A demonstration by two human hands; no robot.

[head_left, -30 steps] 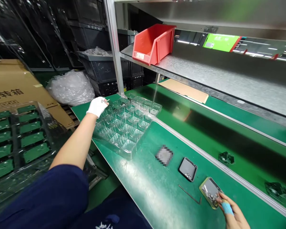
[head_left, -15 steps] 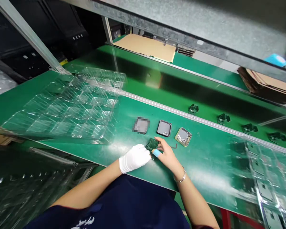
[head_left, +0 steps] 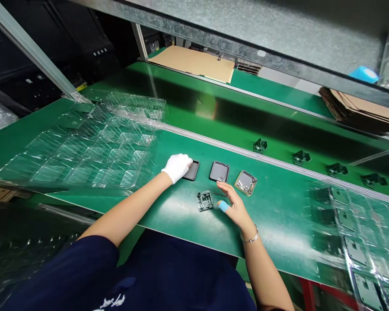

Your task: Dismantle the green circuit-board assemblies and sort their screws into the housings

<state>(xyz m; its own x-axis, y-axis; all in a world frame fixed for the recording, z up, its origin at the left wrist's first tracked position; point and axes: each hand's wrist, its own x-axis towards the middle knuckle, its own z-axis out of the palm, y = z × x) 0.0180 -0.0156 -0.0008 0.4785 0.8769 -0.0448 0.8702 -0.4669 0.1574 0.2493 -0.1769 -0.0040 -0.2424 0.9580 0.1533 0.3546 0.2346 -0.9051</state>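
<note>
My left hand (head_left: 178,167), in a white glove, reaches over the left black-rimmed tray (head_left: 193,172). Its fingertips are drawn together at the tray; anything between them is too small to make out. The circuit board assembly (head_left: 204,201), green with dark parts, lies on the bench left of my right hand (head_left: 232,205). That hand is bare, with blue tape on one digit and a bracelet at the wrist. Its fingers and thumb are apart. A thin dark rod (head_left: 218,194) shows between them, partly hidden behind the hand.
A black-rimmed tray (head_left: 219,172) and a yellowish-rimmed tray (head_left: 246,182) hold small metal parts. Clear plastic trays (head_left: 84,149) cover the left side. Another clear tray (head_left: 350,220) with flat parts stands right. Several board assemblies (head_left: 301,157) line the back; a metal shelf (head_left: 262,39) overhangs.
My left hand has left the board assembly and moved up and left to the left tray. My right hand has let go of the assembly, shifted slightly right, and opened.
</note>
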